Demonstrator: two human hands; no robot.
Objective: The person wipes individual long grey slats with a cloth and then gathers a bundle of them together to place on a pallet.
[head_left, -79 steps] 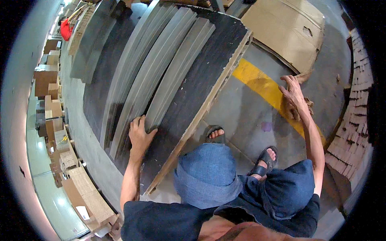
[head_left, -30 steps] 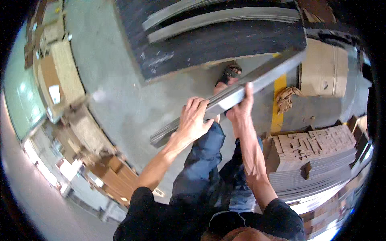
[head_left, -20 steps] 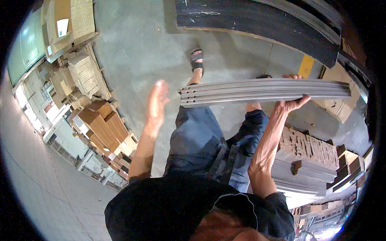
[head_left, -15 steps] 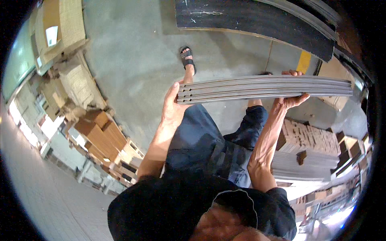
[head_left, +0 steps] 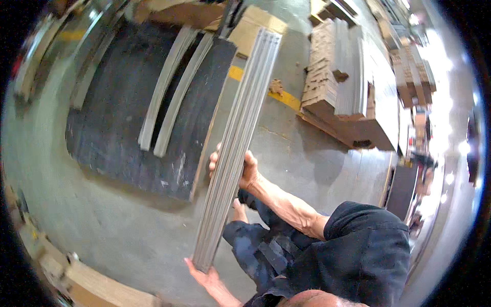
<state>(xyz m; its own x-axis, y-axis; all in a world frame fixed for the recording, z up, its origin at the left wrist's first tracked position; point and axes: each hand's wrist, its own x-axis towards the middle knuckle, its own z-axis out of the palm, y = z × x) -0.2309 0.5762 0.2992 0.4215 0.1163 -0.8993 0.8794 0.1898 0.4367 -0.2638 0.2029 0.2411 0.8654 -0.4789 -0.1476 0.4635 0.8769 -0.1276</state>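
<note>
Between my two hands is a long bundle of grey grooved strips (head_left: 228, 148), stacked together and slanting from near left to far right. My left hand (head_left: 205, 277) is closed at the bundle's near end, with part of its fingers hidden by the strips. Around the middle, my right hand (head_left: 248, 170) grips from below, its thumb side on the right and fingertips showing at the left edge. The bundle hangs in the air over the floor.
To the left a low black-topped board platform (head_left: 128, 169) carries two rows of similar grey strips (head_left: 176, 110). A stack of cardboard pieces and grey strips (head_left: 332, 77) stands at the far right on a pallet. Yellow floor marking (head_left: 285, 100) runs between. Cardboard (head_left: 97, 286) lies at lower left.
My view has turned to the right, and the bundle now points away from me instead of lying crosswise. Both hands keep hold of it; the right hand sits nearer its middle.
</note>
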